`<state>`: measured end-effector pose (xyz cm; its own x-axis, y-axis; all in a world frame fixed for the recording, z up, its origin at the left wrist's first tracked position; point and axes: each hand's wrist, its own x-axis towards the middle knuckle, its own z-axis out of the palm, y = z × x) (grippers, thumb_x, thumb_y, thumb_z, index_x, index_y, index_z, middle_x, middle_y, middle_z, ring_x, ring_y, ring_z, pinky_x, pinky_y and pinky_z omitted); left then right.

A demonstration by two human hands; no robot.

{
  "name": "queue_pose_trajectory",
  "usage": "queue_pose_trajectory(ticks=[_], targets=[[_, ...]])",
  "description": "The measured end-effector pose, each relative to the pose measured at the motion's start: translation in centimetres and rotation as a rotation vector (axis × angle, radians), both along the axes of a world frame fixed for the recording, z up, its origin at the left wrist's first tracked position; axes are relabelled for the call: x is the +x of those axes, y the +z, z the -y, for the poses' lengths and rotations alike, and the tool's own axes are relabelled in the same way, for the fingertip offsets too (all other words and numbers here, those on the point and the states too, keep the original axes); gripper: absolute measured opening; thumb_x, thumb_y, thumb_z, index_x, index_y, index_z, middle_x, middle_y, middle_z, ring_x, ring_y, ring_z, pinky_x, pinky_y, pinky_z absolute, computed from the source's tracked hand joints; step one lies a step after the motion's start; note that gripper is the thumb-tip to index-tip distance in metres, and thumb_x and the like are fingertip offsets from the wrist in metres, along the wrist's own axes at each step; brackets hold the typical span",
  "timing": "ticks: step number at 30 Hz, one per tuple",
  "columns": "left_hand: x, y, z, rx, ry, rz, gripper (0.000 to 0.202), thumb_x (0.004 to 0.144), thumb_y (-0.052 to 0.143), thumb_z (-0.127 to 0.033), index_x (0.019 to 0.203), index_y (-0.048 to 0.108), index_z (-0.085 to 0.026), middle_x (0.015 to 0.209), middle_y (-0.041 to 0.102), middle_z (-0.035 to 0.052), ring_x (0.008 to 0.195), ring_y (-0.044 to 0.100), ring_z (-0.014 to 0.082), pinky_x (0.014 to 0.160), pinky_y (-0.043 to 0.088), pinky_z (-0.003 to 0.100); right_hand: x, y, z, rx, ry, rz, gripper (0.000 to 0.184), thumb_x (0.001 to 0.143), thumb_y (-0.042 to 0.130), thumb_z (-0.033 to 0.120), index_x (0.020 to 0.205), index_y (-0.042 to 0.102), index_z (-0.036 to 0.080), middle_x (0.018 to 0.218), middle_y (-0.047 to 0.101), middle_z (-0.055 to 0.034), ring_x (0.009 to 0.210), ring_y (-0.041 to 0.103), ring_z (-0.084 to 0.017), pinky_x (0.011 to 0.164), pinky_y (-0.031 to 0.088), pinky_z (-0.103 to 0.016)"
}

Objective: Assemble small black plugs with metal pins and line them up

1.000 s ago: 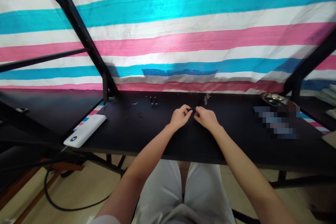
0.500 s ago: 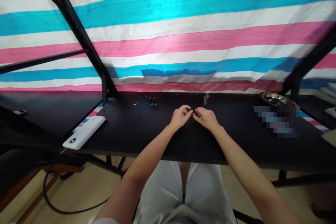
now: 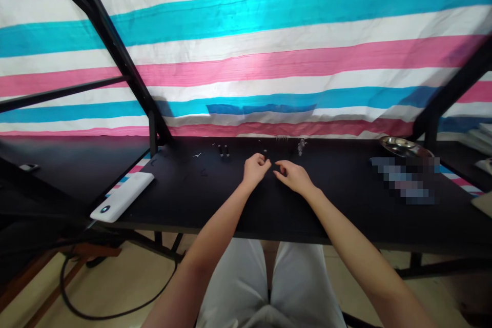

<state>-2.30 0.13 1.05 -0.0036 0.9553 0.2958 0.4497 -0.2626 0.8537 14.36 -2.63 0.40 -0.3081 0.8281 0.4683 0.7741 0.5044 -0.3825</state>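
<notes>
The left hand curls, its hold impossible to tell; at its three o'clock, the right hand shows a narrowly parted grip.

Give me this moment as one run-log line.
left hand: curled, contents unclear | right hand: half-open, apart from left hand | black table: two dark cylinders, silvery dish, white device at left end

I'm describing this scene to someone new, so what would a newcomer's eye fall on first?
Probably the pink, white and blue striped sheet, filling the background behind the black table. Next, over the table's middle, come the left hand, fingers curled, and the right hand, its thumb and fingers apart. A white device stands out at the table's left end.
</notes>
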Motion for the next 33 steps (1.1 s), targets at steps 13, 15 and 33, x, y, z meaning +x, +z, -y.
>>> queue_pose_trajectory(ticks=[13, 15, 33], targets=[[-7.8, 1.3, -4.6, -0.260, 0.434, -0.544, 0.019, 0.065, 0.061, -0.031, 0.078, 0.065, -0.018, 0.087, 0.067, 0.0106, 0.083, 0.062, 0.0255, 0.067, 0.045, 0.030, 0.2, 0.3, -0.2, -0.130, 0.025, 0.039, 0.017, 0.082, 0.048, 0.028, 0.088, 0.063, 0.021, 0.077, 0.061, -0.0010, 0.066, 0.053, -0.012, 0.060, 0.037, -0.023], [-7.9, 0.9, -4.9, -0.280, 0.431, -0.537, 0.019, 0.066, 0.061, -0.032, 0.078, 0.065, -0.018, 0.086, 0.067, 0.0100, 0.083, 0.062, 0.0251, 0.067, 0.045, 0.030, 0.2, 0.3, -0.2, -0.134, 0.032, 0.042, 0.017, 0.082, 0.048, 0.028, 0.086, 0.063, 0.021, 0.077, 0.061, -0.0014, 0.066, 0.053, -0.012, 0.060, 0.037, -0.023], [-7.8, -0.1, -5.0, -0.244, 0.497, -0.679, 0.028, 0.081, 0.049, -0.040, 0.089, 0.065, -0.019, 0.093, 0.065, 0.0125, 0.088, 0.062, 0.0275, 0.072, 0.046, 0.035, 0.5, 0.3, -0.4, -0.169, 0.039, -0.031, 0.018, 0.080, 0.048, 0.026, 0.083, 0.065, 0.020, 0.075, 0.063, -0.0009, 0.064, 0.053, -0.012, 0.061, 0.038, -0.023]])
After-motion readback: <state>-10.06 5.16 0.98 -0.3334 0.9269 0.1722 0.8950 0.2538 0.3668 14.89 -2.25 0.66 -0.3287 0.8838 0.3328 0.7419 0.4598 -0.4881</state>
